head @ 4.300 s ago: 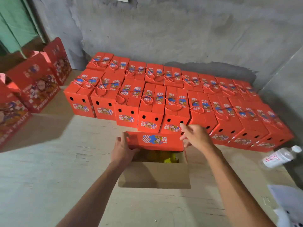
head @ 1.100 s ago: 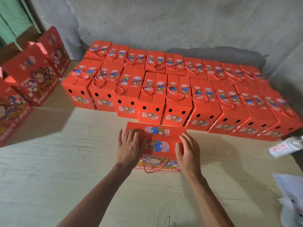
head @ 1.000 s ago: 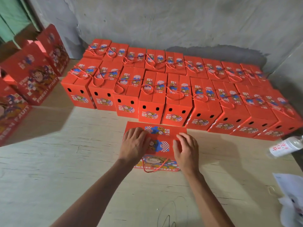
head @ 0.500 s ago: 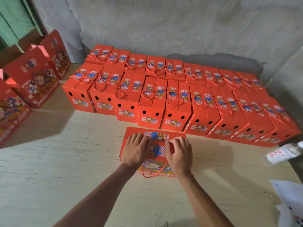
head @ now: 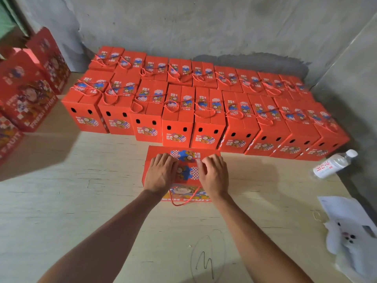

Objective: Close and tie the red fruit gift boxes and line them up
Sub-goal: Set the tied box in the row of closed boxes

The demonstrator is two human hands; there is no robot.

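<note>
A red fruit gift box (head: 152,160) stands on the plywood table (head: 81,201) right in front of me, its top flaps folded down. My left hand (head: 161,174) lies flat on the left half of the lid and presses it. On the right half rests my right hand (head: 214,174), its fingers bent, fingertips near the middle seam. A red cord loop (head: 183,200) hangs loose over the box's near face. Behind it, two rows of closed, cord-tied red boxes (head: 177,119) stand side by side against the wall.
Taller red boxes (head: 26,94) with raised flaps stand at the far left. A water bottle (head: 334,164) lies at the right, next to the wall. White paper and a white bag (head: 350,231) lie at the near right table edge.
The box stood open with a brown flap toward me; now its flaps are down. Over the last second both hands slid inward toward the lid's middle seam.
</note>
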